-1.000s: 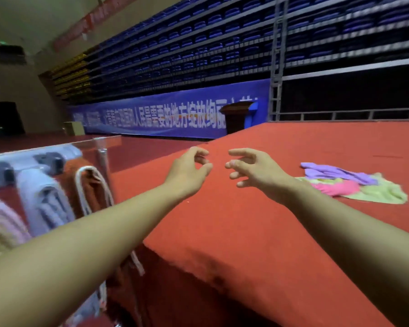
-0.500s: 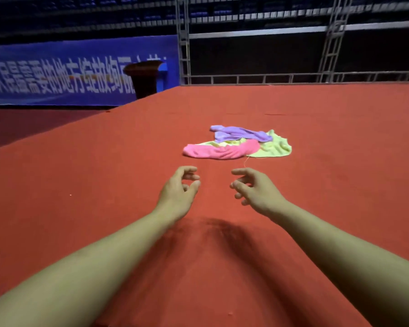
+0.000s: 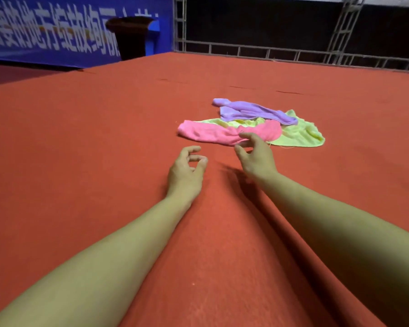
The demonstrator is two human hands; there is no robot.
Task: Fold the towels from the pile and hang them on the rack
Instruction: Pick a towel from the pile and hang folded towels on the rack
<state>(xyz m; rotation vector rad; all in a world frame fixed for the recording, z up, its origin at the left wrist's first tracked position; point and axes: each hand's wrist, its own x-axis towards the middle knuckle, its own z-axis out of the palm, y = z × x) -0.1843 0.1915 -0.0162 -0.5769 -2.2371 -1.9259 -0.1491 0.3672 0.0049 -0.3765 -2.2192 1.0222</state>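
We're at the pile w/ both arms out over the red table (image 3: 104,149). Right hand (image 3: 257,159) is just at the pink towel (image 3: 213,134), fingers (image 3: 247,136) loosely spread, touching or nearly so, can't tell which; nothing gripped yet. Left hand (image 3: 187,171) is beside it, near the towel but apart, fingers loosely curled, empty. Pink towel lies across the green towel (image 3: 300,133); purple towel (image 3: 250,112) sits on the far side, also overlapping green. Rack not in view.

Risks, our guess: pink is bunched mid-length, so a one-hand grab there lifts a wad, hard to fold. Overlap w/ green may drag it along.
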